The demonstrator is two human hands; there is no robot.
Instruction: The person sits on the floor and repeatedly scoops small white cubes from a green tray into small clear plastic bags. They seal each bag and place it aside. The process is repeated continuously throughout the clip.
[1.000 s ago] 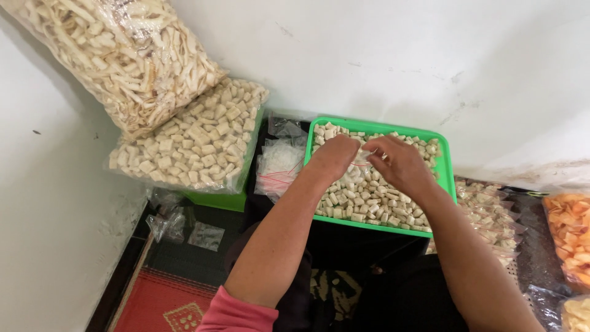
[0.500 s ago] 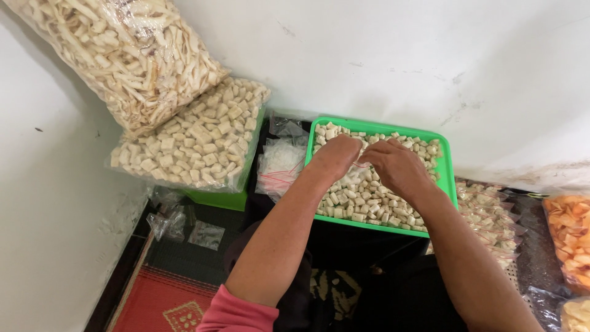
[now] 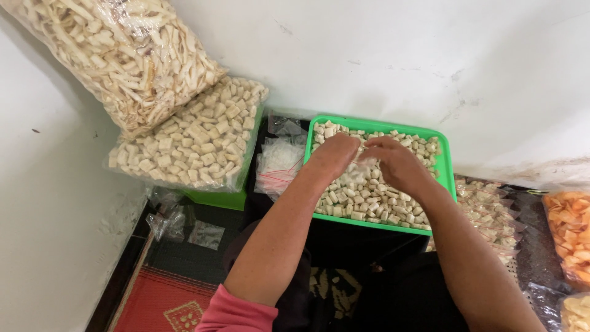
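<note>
— While both hands hover over the green tray [image 3: 445, 175], what are they busy with?

— I judge it a bagging step. The left hand [image 3: 332, 154] and the right hand [image 3: 398, 165] meet above the pale snack pieces [image 3: 369, 200] heaped in the tray. Between them sits a small clear bag [image 3: 364, 165], with the fingers of both hands bunched together and pinched on it.

— Is the bag open or sealed?

— Too crumpled and small to tell.

— What does handling it call for?

— A light, steady pinch from both hands, I'd say, keeping the bag over the tray so that loose pieces drop back in.

— And around them?

— Just left of the tray lies a stack of empty clear bags [image 3: 279, 163]. Further left, 2 big plastic sacks lean in the corner: 1 of square crackers [image 3: 190, 141] resting on a second green tray [image 3: 215, 198], 1 of pale strips [image 3: 117, 55] above it. To the right are small filled bags [image 3: 488, 212] and a sack of orange chips [image 3: 568, 227].

— The room?

— A scuffed white wall [image 3: 399, 61] on 2 sides, a dark floor, and a red mat [image 3: 166, 304] at lower left.
</note>
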